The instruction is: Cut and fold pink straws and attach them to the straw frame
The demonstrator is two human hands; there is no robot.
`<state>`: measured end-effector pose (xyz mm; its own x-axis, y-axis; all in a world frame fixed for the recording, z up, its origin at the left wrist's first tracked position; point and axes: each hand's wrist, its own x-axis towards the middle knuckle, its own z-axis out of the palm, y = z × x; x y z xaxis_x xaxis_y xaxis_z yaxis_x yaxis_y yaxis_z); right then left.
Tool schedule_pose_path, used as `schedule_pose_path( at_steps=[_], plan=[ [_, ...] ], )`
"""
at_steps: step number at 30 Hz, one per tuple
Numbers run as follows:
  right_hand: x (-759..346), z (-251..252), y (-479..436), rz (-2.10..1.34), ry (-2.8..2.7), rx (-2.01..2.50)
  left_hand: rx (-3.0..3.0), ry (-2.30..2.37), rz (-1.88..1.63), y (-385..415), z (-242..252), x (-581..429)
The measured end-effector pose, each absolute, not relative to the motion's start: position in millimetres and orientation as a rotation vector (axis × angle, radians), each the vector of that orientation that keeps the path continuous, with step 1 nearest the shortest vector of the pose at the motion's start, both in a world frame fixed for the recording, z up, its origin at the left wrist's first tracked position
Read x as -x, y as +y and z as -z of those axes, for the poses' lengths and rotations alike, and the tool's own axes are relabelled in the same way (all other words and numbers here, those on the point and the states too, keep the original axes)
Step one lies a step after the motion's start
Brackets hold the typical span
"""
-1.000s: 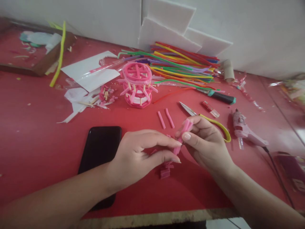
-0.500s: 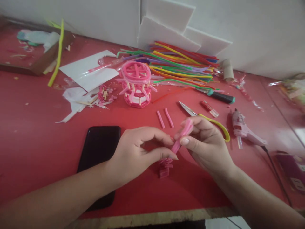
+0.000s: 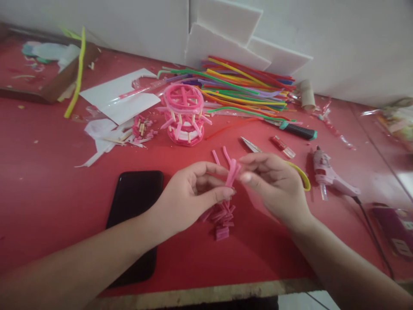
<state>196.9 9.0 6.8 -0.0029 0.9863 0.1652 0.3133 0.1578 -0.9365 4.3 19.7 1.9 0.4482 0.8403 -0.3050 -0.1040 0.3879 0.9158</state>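
Observation:
My left hand (image 3: 190, 202) pinches a small bundle of short pink pipe cleaner pieces (image 3: 231, 174) between thumb and fingers, their upper ends fanning out. Close to those ends, my right hand (image 3: 277, 189) has its thumb and forefinger apart; the fingertips are slightly blurred. Under the left fingers lies a pile of cut pink pieces (image 3: 222, 232), partly hidden. Two more pink pieces (image 3: 216, 157) lie just beyond the hands. Farther back stands a round pink pipe cleaner structure (image 3: 183, 114) with small wooden posts.
A black phone (image 3: 134, 193) lies beside my left forearm. Scissors (image 3: 251, 145), a red lighter (image 3: 282, 146), a cutter knife (image 3: 300, 131) and a glue gun (image 3: 334, 176) lie to the right. Behind are coloured pipe cleaners (image 3: 245, 86), white boards (image 3: 222, 47) and paper scraps (image 3: 100, 133).
The pink bundle has shifted left and stands more upright in my left hand. My right fingers have moved off it and opened; more of the pile below shows.

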Motion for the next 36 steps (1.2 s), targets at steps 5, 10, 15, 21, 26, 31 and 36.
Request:
schedule_pose_path(
  at_steps=[5,10,15,21,26,31,36],
  plan=[
    [-209.8,2.5,29.6,-0.223,-1.953,1.623,-0.785,0.920,-0.811,24.5,4.8,-3.9],
    [-204.7,16.2,33.3,-0.055,-2.238,1.790,-0.728,0.898,-0.873,26.3,6.0,-4.6],
    [-198.2,8.8,28.3,-0.420,-1.818,1.683,-0.703,0.900,-0.868,25.7,8.1,-5.9],
    [-181.1,-4.4,10.7,-1.241,-1.298,1.404,-0.739,0.931,-0.816,25.8,5.2,-6.3],
    [-173.9,-7.8,4.9,-1.312,-1.269,1.375,-0.813,0.912,-0.809,24.8,2.4,-5.5],
    [-176.7,-6.8,2.1,-1.192,-1.369,1.419,-0.889,0.930,-0.808,24.3,2.1,-4.5],
    [-178.9,-6.4,-0.6,-1.192,-1.418,1.398,-1.011,0.935,-0.815,23.5,1.0,-2.4]
  ],
)
